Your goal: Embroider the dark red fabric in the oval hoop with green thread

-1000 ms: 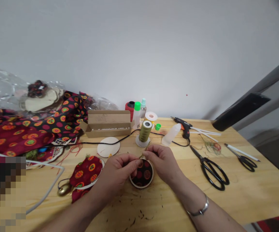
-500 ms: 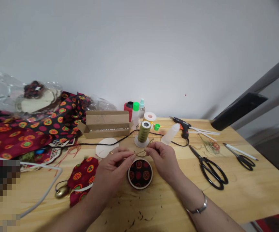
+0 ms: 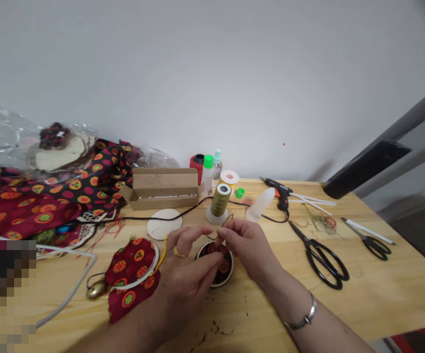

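My right hand [image 3: 251,247] pinches a thin olive thread [image 3: 212,237], whose short loop shows just above a small round disc [image 3: 225,274] covered in dark patterned fabric with a pale rim. My left hand [image 3: 190,264] is open, thumb and index finger spread apart over the disc, the index tip close to the thread. Whether that tip touches it I cannot tell. Behind both hands an olive thread spool [image 3: 220,201] stands upright. Left of my left hand lies a disc with red patterned fabric [image 3: 133,262], a yellow cord beside it.
Black-handled scissors [image 3: 321,255] and smaller scissors [image 3: 370,242] lie to the right. At the back are a glue gun [image 3: 280,191], a white nozzle bottle [image 3: 260,205], a green-capped bottle [image 3: 207,176] and an open cardboard box [image 3: 164,189]. Patterned fabric [image 3: 68,186] heaps at left.
My left hand has opened from a pinch, its thumb dropping over the dark disc. My right hand keeps its pinch on the thread, shifted slightly left.
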The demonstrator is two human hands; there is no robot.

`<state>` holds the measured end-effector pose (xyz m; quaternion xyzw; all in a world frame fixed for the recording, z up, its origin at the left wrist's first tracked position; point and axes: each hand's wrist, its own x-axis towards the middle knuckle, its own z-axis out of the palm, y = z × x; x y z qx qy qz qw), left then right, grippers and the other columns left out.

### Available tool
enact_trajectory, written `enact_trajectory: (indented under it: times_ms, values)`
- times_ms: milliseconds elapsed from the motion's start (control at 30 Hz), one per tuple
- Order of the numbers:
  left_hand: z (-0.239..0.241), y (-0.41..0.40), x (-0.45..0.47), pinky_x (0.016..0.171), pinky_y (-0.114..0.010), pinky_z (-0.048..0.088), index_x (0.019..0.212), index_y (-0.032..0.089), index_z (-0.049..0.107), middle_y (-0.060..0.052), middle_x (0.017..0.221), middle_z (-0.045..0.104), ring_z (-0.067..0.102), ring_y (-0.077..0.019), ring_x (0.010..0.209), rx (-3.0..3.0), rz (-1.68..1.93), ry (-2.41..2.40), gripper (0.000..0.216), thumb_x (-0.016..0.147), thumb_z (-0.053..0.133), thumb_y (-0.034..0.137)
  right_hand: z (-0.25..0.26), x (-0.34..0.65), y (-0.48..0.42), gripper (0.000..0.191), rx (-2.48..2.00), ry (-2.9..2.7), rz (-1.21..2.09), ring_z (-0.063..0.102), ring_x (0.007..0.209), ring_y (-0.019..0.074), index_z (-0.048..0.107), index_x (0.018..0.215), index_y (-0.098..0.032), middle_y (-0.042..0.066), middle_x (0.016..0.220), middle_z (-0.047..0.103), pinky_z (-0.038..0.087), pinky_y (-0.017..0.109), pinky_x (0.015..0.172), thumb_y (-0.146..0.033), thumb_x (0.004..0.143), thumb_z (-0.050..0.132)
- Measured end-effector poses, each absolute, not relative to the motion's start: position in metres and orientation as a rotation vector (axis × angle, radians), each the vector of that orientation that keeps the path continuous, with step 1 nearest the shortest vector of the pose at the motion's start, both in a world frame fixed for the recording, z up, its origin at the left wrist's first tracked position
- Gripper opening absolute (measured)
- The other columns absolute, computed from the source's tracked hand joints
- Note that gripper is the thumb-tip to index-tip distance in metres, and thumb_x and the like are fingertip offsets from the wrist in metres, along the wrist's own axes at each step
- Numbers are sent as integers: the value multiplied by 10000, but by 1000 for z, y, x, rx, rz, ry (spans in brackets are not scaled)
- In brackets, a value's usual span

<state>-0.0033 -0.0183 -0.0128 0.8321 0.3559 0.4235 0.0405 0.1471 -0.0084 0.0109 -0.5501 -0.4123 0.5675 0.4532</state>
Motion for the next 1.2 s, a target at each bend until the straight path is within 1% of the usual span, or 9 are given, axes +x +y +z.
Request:
enact_trajectory:
  times_ms: [233,333,433,633,767,867,933,1033,1200]
  values:
    - [-16,-20,-2,881,-395,375,816,253,677,-67,1210,421,411,-245,1099,2407,1143,1069,228,764,541,77,9,145,-11,197,-1219,-919,1583,367,343,37,504,562,-154,-61,454,500,247,172,342,-266,678,616]
    - [-11,-22,-3,957,-408,334,887,224,616,-79,1275,386,368,-253,1187,2169,1130,1051,206,776,512,85,8,145,-11,180,-1237,-949,1557,350,350,32,513,570,-150,-65,449,489,251,165,343,-251,682,611]
    - [-7,-19,-4,987,-387,324,967,229,530,-67,1252,431,417,-218,1169,1760,1230,1018,188,823,467,126,8,145,-11,161,-1312,-1012,1491,359,372,40,523,582,-151,-58,460,501,270,167,355,-243,686,603]
    - [-10,-11,1,830,-288,436,1014,203,568,-43,969,620,563,-178,931,1094,957,899,212,857,471,307,5,144,-14,150,-1390,-1261,1291,444,444,73,546,571,-159,-28,520,533,360,191,416,-205,713,568]
    - [-8,-10,3,685,-255,448,924,185,614,-22,777,627,565,-152,730,1014,853,848,282,859,435,394,3,142,-16,148,-1368,-1289,1331,491,428,97,544,591,-176,-24,500,549,389,205,405,-212,734,543]
    - [-4,-9,2,519,-197,381,767,173,629,27,575,530,470,-106,549,1178,792,941,290,841,466,400,3,142,-15,151,-1404,-1288,1340,496,411,102,547,583,-177,-23,487,549,386,206,386,-213,729,549]
    - [-3,-8,1,509,-184,374,822,181,647,25,630,561,471,-102,570,1218,753,983,252,817,509,393,4,142,-14,139,-1438,-1304,1279,493,430,95,561,571,-171,-20,512,560,388,200,401,-177,709,560]
    - [-5,-5,0,593,-200,425,967,201,648,-12,834,645,541,-144,731,1223,729,988,255,782,566,357,4,144,-12,135,-1450,-1301,1280,489,435,90,567,579,-170,-21,523,570,395,203,418,-169,712,550]
    - [-11,-4,-2,650,-233,453,961,206,656,-19,862,678,577,-168,768,1235,766,998,230,765,589,307,3,145,-10,142,-1432,-1280,1291,489,444,95,555,579,-170,-25,513,556,401,214,435,-210,715,566]
